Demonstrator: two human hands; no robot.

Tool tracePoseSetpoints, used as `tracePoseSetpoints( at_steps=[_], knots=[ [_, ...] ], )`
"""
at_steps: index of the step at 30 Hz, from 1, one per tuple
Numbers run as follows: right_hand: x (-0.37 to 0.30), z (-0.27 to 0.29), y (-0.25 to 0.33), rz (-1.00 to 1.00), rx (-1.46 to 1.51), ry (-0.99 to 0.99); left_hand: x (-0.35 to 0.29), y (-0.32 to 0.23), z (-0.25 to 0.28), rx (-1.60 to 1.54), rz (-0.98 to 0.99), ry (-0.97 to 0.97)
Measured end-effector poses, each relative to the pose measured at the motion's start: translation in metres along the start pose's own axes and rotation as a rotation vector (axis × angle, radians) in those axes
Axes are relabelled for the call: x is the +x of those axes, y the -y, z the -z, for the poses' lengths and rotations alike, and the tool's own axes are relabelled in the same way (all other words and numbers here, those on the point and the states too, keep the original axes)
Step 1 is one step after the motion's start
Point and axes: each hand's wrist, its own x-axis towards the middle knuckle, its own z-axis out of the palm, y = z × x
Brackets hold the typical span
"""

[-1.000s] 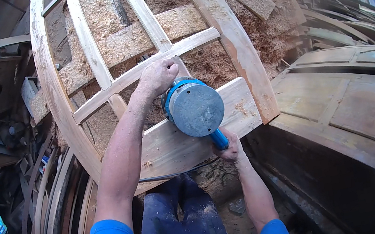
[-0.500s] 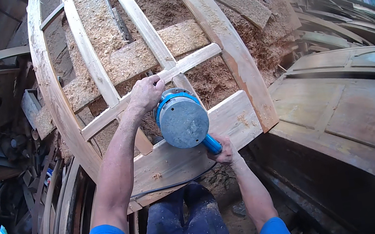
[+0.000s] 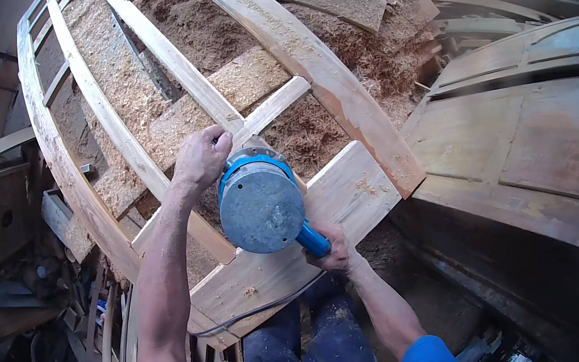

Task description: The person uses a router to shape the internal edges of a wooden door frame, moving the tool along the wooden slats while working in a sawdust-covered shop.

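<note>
Tool [image 3: 262, 208], one — over near end of frame [image 3: 339, 90]. Right hand [image 3: 335, 251]: fingers clamped on handle [image 3: 312, 239]. Left hand [image 3: 201, 161]: fingers curled, hold unclear. Bars [image 3: 172, 59] joined; shavings [image 3: 366, 185] present — work apparently under way, remainder uncertain.

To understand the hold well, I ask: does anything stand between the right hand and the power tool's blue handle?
Nothing visible does: the bare right hand is wrapped directly around the blue handle.
</note>
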Motion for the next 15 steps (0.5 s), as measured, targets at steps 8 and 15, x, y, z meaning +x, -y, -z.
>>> tracePoseSetpoints(
  at_steps=[8,15],
  knots=[
    [0.028,0.048,-0.018,-0.157,0.103,-0.231,0.107,-0.067,-0.037,0.043,-0.181,0.091],
    [0.058,0.069,-0.024,-0.245,0.221,-0.321,0.168,-0.092,-0.060,0.000,-0.182,0.209]
  ],
)
